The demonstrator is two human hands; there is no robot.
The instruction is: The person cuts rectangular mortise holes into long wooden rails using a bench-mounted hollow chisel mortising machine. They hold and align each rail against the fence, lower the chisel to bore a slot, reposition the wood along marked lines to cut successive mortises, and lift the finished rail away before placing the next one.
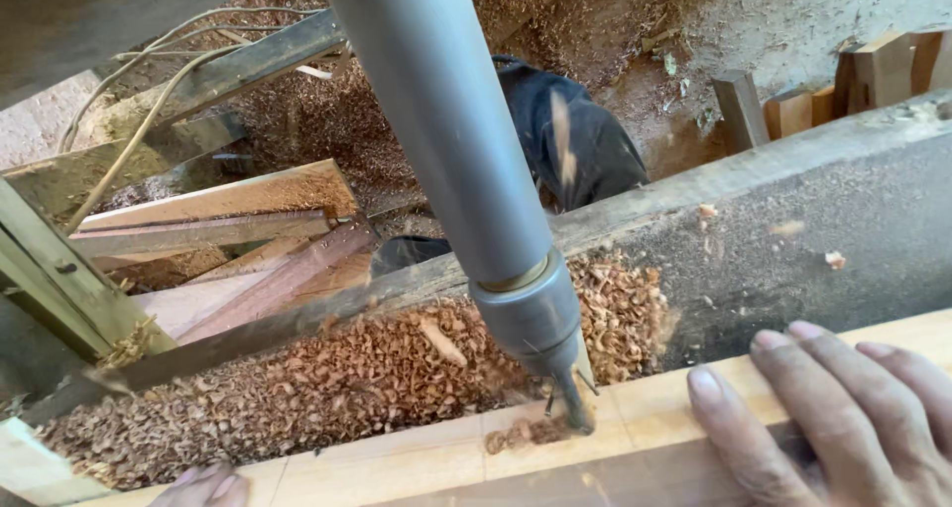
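A grey metal drill spindle [466,170] slants down from the top, and its bit [573,408] is sunk into a pale wooden plank [416,462] lying along the bottom. A small heap of chips sits at the bit. My right hand [833,418] lies flat on the plank just right of the bit, fingers spread, holding nothing. Only the fingertips of my left hand [203,487] show at the bottom edge, resting on the plank at the left.
Reddish wood shavings [327,378] are piled on the grey machine bed [793,229] behind the plank. Boards [228,229] are stacked at the left, wood blocks [863,76] at the upper right, a dark cloth [575,140] behind the spindle.
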